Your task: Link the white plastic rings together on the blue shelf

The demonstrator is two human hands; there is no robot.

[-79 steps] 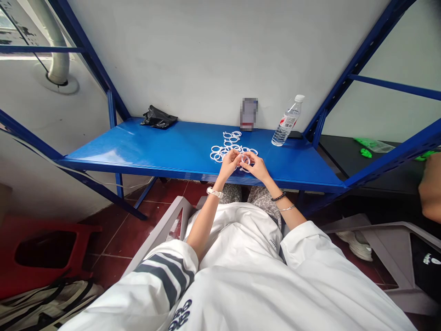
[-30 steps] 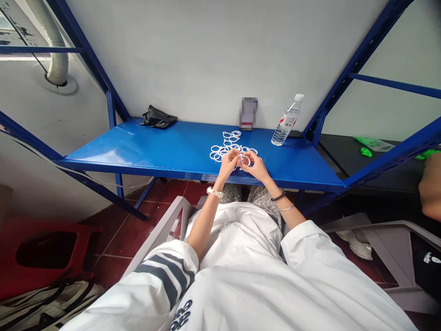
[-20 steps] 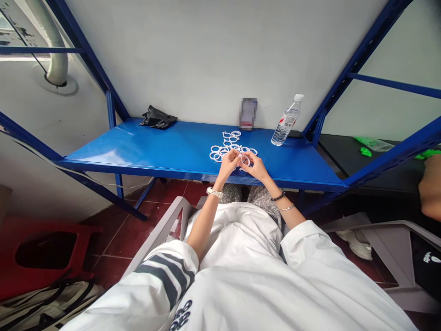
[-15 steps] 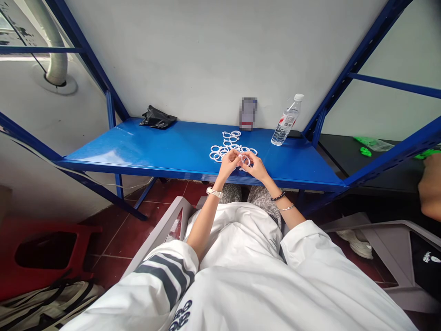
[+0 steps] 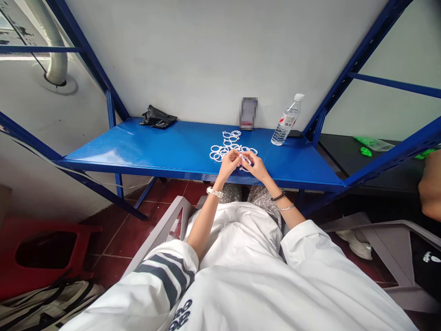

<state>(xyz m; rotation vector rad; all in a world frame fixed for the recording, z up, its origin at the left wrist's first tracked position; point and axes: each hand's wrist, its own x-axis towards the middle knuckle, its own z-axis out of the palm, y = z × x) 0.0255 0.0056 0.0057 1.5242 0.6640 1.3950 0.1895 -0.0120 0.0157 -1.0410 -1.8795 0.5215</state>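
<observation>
Both of my hands meet just above the front edge of the blue table. A white plastic ring, like a curtain ring, is pinched between them. My left hand has thumb and fingertips closed on the ring's upper left part. From the other side my right hand grips it, its fingers bent round the rim. The fingers hide part of the ring. Just behind my hands lies a loose pile of similar white rings, some with small eyelets showing.
A water bottle stands at the back right, beside a flat dark object. A blurred upright box-like item leans at the wall. A crumpled black bag lies at the back left. Another person's arm shows at the right edge.
The ring between my hands has tilted and dropped slightly, and my fingers have shifted a little on it. The pile and the other things have stayed put.
</observation>
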